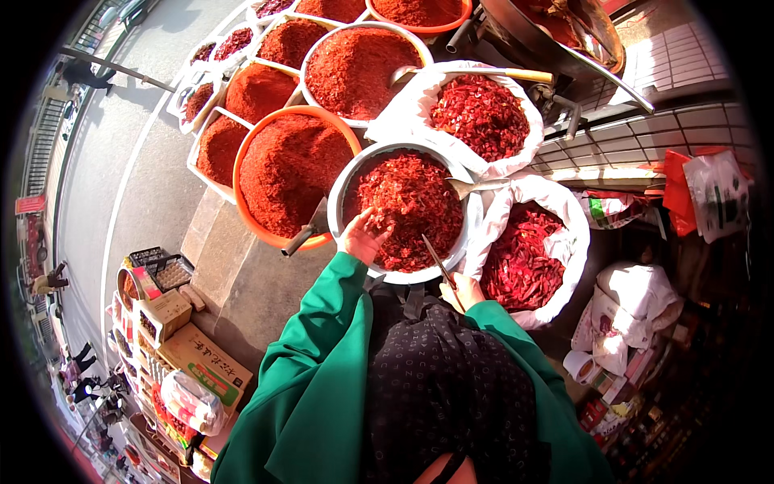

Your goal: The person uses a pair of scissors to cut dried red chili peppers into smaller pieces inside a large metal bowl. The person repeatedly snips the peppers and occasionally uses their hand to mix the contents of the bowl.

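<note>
Cut dried red chillies (411, 206) fill a round metal basin (335, 212) in front of me. My left hand (363, 237) is over the basin's near left side, fingers apart, with nothing plainly held. At the near right rim, my right hand (464, 291) is closed around a slim, pointed metal blade (436, 257). The blade points up and left over the chillies; whether it is a knife or shut scissors is not clear. A metal spoon (478, 186) rests across the basin's right rim. Just right of my right hand stands a white sack (577, 224) of whole dried chillies (523, 260).
An orange tub (242, 209) of chilli powder holds a metal scoop (309, 228). Behind stand a white tub (307, 66) of powder with a long-handled ladle (514, 73) and another chilli sack (535, 130). Cardboard boxes (202, 357) stand at left, beside the road (97, 199).
</note>
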A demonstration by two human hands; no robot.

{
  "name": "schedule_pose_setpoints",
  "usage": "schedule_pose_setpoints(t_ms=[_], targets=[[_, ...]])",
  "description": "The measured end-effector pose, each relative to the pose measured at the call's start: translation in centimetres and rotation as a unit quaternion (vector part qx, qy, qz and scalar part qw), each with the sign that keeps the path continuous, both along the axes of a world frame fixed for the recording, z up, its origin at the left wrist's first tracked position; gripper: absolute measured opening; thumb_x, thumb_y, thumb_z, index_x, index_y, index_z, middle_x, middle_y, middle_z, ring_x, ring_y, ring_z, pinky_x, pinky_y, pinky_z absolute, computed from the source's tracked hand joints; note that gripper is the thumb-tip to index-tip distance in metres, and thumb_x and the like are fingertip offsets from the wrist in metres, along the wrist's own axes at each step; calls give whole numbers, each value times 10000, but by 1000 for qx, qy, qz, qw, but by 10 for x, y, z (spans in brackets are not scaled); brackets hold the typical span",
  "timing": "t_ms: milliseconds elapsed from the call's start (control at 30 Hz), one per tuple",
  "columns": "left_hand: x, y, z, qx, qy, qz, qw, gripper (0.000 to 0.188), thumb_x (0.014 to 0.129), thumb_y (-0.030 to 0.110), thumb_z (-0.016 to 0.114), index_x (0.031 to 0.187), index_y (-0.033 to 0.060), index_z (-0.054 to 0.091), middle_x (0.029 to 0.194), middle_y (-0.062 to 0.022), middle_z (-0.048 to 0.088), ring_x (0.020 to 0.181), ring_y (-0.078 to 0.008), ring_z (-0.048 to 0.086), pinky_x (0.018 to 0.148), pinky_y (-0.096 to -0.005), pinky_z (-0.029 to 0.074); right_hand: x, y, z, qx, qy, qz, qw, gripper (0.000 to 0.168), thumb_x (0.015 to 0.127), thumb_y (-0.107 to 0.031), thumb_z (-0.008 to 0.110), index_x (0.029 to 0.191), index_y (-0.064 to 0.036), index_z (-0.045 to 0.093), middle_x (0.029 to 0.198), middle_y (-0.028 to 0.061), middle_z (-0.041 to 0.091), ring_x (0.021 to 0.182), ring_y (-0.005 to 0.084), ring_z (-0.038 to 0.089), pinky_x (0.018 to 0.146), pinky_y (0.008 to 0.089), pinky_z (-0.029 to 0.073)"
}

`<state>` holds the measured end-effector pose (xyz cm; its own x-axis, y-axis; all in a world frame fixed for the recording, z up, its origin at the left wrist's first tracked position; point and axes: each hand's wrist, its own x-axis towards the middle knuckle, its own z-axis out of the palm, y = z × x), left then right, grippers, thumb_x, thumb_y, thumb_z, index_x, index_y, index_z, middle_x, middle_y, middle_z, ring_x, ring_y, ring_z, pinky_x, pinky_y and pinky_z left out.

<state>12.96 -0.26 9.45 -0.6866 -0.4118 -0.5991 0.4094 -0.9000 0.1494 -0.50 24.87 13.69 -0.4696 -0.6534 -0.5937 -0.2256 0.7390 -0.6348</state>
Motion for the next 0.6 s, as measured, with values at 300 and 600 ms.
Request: schedule_pose_setpoints(t_ms=[300, 600], targets=[[-1, 15, -13, -125, -24, -16, 992, 219, 861, 28, 525, 1079, 42, 518, 1092, -105, 577, 1022, -267, 565, 908, -484, 461, -1, -23, 23, -18, 13, 24, 999, 222, 775, -231, 613, 802, -15, 571, 633, 175, 570, 647, 338, 599, 585, 393, 450], [-8, 29, 4, -119, -104, -42, 987, 92, 843, 2, 552, 923, 43, 569, 904, -62, 617, 892, -240, 613, 794, -408, 536, -5, -47, 32, -24, 75, 69, 995, 239, 757, -222, 625, 726, -29, 488, 626, 195, 562, 659, 387, 585, 571, 444, 441]])
